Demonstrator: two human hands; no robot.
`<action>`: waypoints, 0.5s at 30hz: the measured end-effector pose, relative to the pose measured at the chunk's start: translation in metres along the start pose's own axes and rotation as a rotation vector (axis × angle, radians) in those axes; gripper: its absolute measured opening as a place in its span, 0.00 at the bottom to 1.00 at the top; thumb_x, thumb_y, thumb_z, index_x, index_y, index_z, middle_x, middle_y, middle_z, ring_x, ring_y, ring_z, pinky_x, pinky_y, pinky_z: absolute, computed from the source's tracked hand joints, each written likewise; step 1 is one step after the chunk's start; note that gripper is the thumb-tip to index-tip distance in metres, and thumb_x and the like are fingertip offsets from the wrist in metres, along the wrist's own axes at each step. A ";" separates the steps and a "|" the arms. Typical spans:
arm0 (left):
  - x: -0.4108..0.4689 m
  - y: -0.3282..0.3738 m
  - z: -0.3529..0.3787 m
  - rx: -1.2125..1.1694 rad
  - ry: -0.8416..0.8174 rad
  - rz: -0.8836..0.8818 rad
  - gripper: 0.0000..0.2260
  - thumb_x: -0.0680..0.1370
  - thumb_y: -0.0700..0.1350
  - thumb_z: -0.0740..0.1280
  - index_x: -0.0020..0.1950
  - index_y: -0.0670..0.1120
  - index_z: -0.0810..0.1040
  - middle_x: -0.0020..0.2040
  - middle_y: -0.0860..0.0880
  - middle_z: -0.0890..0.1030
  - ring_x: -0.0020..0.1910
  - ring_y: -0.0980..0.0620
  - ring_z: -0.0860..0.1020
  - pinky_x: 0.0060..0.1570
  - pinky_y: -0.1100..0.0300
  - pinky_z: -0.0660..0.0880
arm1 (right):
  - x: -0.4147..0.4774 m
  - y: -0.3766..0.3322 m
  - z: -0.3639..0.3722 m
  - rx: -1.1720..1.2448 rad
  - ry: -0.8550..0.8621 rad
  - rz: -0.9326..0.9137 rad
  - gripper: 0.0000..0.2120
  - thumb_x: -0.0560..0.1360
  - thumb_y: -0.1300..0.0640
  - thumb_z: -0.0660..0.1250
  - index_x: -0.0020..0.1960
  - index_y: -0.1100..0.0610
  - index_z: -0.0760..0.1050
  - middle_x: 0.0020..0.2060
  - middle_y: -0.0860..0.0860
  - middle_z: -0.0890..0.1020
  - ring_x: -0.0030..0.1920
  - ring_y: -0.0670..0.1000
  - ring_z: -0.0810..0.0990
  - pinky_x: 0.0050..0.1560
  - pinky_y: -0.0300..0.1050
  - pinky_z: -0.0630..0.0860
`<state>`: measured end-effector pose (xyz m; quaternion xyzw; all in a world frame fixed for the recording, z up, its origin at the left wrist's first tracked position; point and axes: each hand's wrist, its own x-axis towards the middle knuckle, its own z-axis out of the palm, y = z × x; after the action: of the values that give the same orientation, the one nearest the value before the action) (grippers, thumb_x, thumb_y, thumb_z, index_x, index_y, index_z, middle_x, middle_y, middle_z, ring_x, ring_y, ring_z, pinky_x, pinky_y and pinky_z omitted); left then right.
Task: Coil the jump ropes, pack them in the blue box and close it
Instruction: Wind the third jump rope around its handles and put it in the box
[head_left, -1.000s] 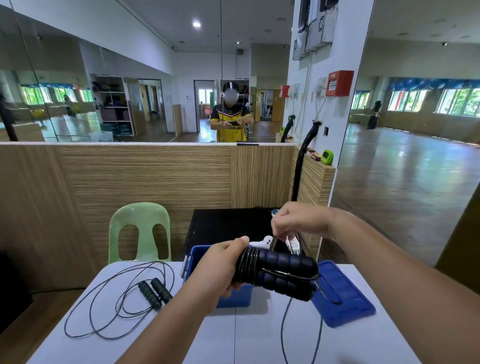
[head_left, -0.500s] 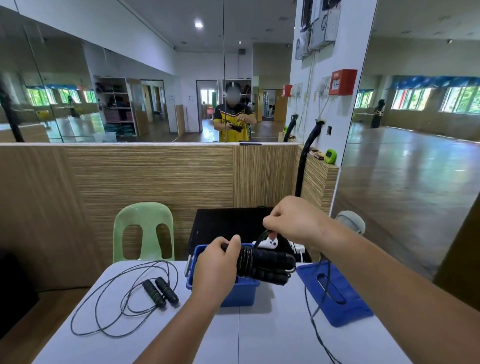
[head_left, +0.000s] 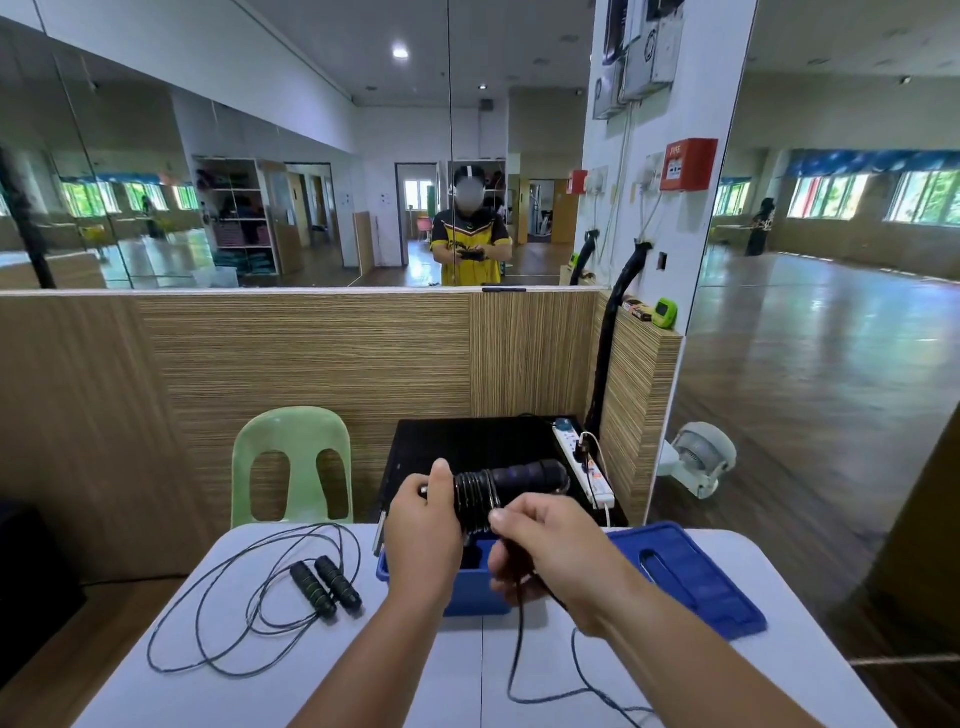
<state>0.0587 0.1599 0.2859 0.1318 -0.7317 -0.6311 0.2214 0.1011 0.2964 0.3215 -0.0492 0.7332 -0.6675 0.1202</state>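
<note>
Jump rope handles (head_left: 511, 480) gripped in left hand (head_left: 423, 525) above blue box (head_left: 470, 592), right hand (head_left: 540, 551) pinching thin limp cord (head_left: 519, 649) trailing on table (head_left: 363, 675); likely light, springy, best held at foam grips.

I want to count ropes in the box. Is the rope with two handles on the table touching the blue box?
Apart. The head view shows bare table between the loose rope and the blue box.

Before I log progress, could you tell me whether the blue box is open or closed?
Open: the blue box has no cover, and its lid lies flat beside it.
</note>
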 end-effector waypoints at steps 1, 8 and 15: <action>0.000 0.000 0.001 -0.017 -0.004 -0.010 0.22 0.83 0.57 0.61 0.40 0.39 0.75 0.31 0.46 0.75 0.32 0.47 0.74 0.37 0.47 0.74 | -0.001 0.003 0.001 0.026 -0.005 -0.008 0.09 0.84 0.57 0.62 0.48 0.60 0.73 0.34 0.56 0.83 0.32 0.54 0.81 0.35 0.47 0.79; -0.004 0.002 0.005 -0.120 -0.028 -0.122 0.21 0.82 0.58 0.62 0.35 0.46 0.71 0.29 0.48 0.74 0.31 0.46 0.73 0.33 0.51 0.70 | -0.005 0.024 0.002 -0.076 0.007 -0.131 0.10 0.85 0.55 0.58 0.50 0.59 0.71 0.29 0.51 0.74 0.28 0.47 0.69 0.34 0.49 0.76; -0.007 0.006 0.009 -0.287 -0.112 -0.281 0.20 0.82 0.58 0.62 0.45 0.42 0.77 0.36 0.43 0.78 0.33 0.45 0.77 0.32 0.55 0.71 | -0.005 0.046 0.005 -0.080 0.059 -0.223 0.14 0.87 0.59 0.54 0.52 0.58 0.78 0.28 0.50 0.71 0.30 0.48 0.69 0.34 0.48 0.79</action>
<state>0.0604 0.1718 0.2895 0.1644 -0.6200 -0.7597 0.1068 0.1114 0.2972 0.2756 -0.1154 0.7524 -0.6482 0.0214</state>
